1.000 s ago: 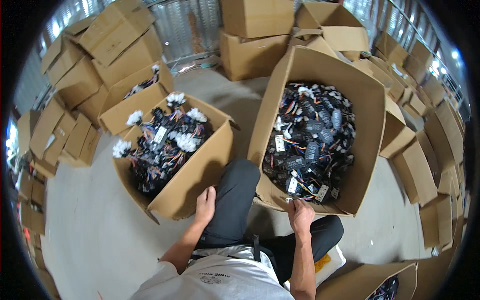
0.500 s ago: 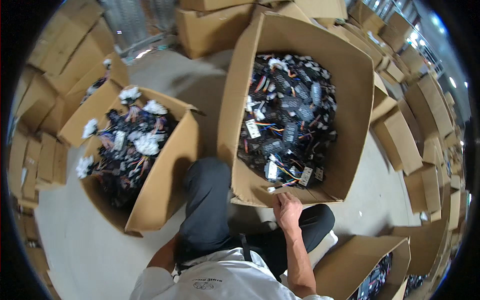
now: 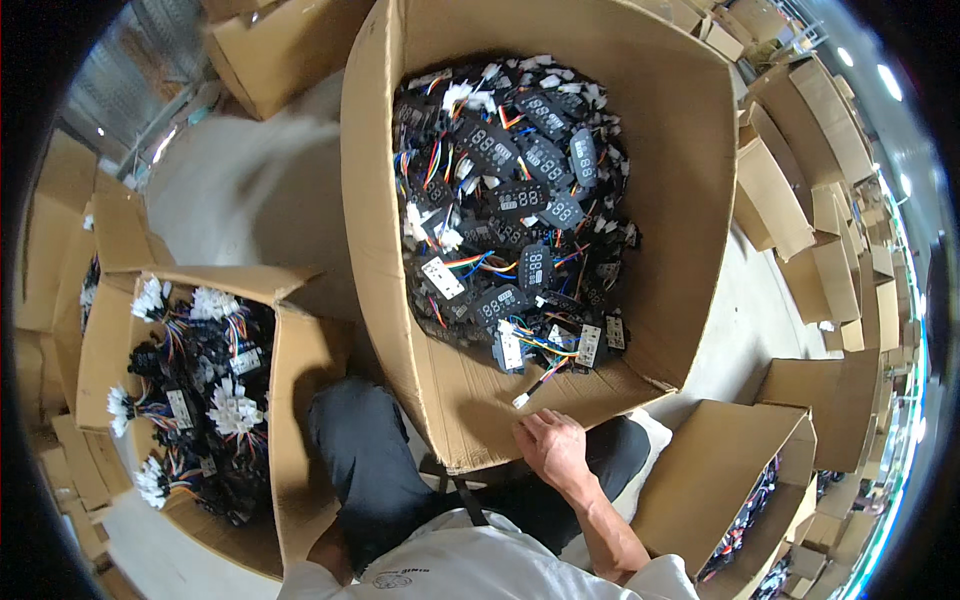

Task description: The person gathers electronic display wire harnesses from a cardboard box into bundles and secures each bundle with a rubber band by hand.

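Note:
My right hand [image 3: 553, 448] is at the near rim of a large cardboard box [image 3: 560, 20], its fingers bent over the edge and closed on it. Inside lies a heap of black display modules [image 3: 520, 198] with coloured wires and white plugs. One white plug [image 3: 521, 400] on a bundle of coloured wires rests just beyond my fingertips, apart from them. Of my left arm only a bit of forearm [image 3: 332, 553] shows; the left hand is hidden behind my leg and the smaller carton. That smaller cardboard box [image 3: 300, 420], at my left, holds wired modules with bunched white plugs [image 3: 236, 408].
My knees [image 3: 360, 430] press close to the large box. Another carton [image 3: 715, 470] with wired parts stands at the lower right. More cartons [image 3: 800, 200] are stacked along the right, the left and the back. Grey floor [image 3: 230, 190] shows between the boxes.
The view has shifted, so the large box now appears further left and the smaller carton lower. My right hand stays at the rim, its fingers now reaching more over it.

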